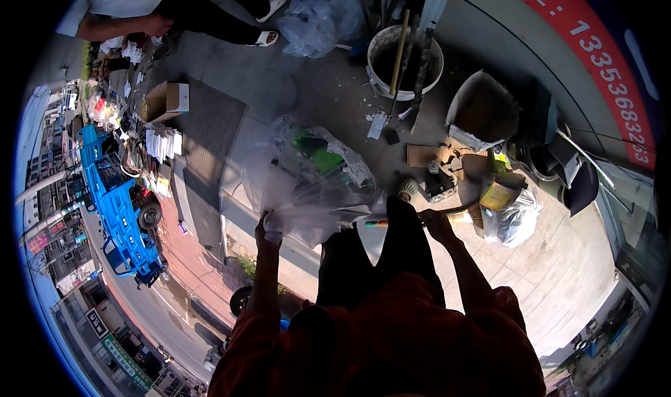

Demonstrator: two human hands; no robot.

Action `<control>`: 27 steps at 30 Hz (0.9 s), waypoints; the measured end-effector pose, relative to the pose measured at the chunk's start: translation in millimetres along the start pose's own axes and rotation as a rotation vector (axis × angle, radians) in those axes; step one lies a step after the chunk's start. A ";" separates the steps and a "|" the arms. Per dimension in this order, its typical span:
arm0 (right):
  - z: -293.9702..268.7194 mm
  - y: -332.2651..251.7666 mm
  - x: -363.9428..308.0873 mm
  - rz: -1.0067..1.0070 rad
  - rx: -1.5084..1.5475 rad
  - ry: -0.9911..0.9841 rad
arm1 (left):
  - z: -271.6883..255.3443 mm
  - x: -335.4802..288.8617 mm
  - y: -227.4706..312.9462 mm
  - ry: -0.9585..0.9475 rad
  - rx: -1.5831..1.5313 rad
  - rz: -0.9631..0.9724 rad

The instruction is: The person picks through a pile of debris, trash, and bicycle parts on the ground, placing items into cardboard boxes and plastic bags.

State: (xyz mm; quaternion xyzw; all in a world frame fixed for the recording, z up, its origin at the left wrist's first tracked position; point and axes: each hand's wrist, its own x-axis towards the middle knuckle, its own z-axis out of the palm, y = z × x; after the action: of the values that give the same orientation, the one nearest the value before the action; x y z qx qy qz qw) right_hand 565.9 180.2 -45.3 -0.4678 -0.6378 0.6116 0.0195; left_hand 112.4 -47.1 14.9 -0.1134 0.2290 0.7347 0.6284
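My left hand (267, 235) is closed on the gathered edge of a large clear plastic bag (300, 200). The bag spreads over the ground ahead of my legs, with green and black items (325, 158) showing through it. On the other side, my right hand (438, 227) is closed around a thin stick-like tool (377, 224) held sideways. One end of the tool is green and red; a pale, broader part shows beyond my hand. My leg hides its middle, and its exact kind is unclear.
A person (210, 9) stands at the far left. A white bucket (435, 68) holds long-handled tools. Right of it lie an open sack-like container (482, 110), cardboard scraps (426, 155) and a white plastic bag (521, 219). An open carton (168, 102) and a blue truck (115, 208) are leftward.
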 end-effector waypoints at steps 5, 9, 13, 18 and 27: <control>-51.1 34.9 -4.2 -0.063 -0.271 0.053 | 3.3 -12.2 -19.3 0.522 0.408 0.285; -57.9 11.1 37.1 -0.110 -0.121 0.111 | -10.9 -29.9 -9.9 0.437 0.399 0.242; -59.8 -59.5 51.4 -0.052 0.047 0.174 | -35.2 -31.2 3.5 0.254 0.323 0.126; -30.2 -30.9 24.6 0.055 0.059 0.138 | -120.1 -32.1 -9.7 0.463 0.223 -0.033; 3.0 84.3 -146.6 0.733 0.475 0.193 | -145.5 41.5 63.8 0.564 0.446 -0.320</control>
State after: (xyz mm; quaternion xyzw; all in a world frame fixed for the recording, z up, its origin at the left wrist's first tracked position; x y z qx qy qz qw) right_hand 694.7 71.3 -33.1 -0.7004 -0.2669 0.6612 -0.0324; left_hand 24.9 -87.3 -118.1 -0.2057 0.5259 0.4998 0.6567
